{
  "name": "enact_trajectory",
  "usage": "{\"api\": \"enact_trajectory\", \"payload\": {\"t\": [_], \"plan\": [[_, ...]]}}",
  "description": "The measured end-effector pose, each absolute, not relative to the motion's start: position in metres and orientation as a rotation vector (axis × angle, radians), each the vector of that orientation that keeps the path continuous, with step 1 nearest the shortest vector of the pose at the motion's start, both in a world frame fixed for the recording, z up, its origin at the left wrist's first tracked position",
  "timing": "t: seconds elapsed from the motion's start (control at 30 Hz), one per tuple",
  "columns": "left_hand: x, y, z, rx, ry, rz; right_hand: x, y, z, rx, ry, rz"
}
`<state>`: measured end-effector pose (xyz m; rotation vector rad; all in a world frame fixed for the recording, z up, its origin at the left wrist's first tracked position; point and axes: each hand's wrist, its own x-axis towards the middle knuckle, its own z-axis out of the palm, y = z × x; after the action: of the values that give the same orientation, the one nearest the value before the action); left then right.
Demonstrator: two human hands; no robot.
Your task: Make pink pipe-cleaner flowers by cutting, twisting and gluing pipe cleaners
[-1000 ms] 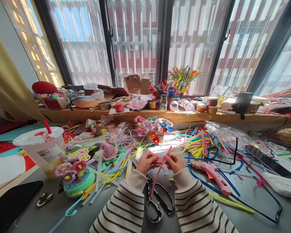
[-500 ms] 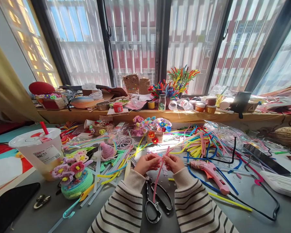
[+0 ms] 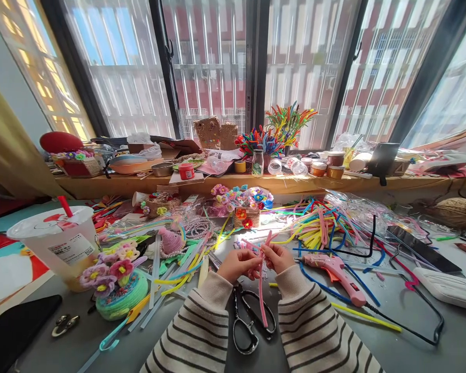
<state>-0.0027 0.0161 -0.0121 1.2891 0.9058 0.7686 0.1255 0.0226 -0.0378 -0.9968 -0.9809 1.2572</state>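
Note:
Both hands meet over the grey table at centre. My left hand [image 3: 236,265] and my right hand [image 3: 277,257] each pinch a pink pipe cleaner [image 3: 262,300] between them. Its upper end sticks up past my fingers and its long lower end hangs down towards me. Black scissors [image 3: 250,322] lie on the table right under my wrists. A pink glue gun [image 3: 336,270] rests just right of my right hand, with its black cord looping off to the right.
A heap of coloured pipe cleaners [image 3: 322,228] spreads behind the glue gun. At left stand a lidded drink cup [image 3: 58,243] and a green flower pot craft [image 3: 118,287]. A black phone [image 3: 17,326] lies front left. Jars and crafts crowd the wooden sill [image 3: 279,184].
The hanging end of the pink pipe cleaner has swung from slanting down-left to hanging nearly straight down. My hands stay together at the same spot. The view has drifted slightly.

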Motion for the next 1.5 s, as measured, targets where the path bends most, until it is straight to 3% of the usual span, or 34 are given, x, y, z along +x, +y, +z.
{"api": "enact_trajectory", "payload": {"t": [0.43, 0.67, 0.8, 1.0, 1.5], "plan": [[-0.002, 0.016, -0.014, 1.247, 0.876, 0.808, 0.127, 0.025, -0.042, -0.955, -0.978, 1.294], [-0.008, 0.021, -0.007, 1.175, 1.036, 1.183, 0.123, 0.019, -0.036, -0.869, -1.091, 1.456], [-0.010, 0.016, -0.003, 1.507, 1.210, 1.385, 0.120, 0.015, -0.037, -0.906, -1.239, 1.409], [-0.006, 0.013, -0.006, 2.029, 1.300, 1.210, 0.113, 0.013, -0.042, -1.015, -1.345, 1.238], [-0.006, 0.017, -0.010, 1.769, 1.215, 1.273, 0.114, 0.011, -0.038, -1.073, -1.305, 1.156]]}}
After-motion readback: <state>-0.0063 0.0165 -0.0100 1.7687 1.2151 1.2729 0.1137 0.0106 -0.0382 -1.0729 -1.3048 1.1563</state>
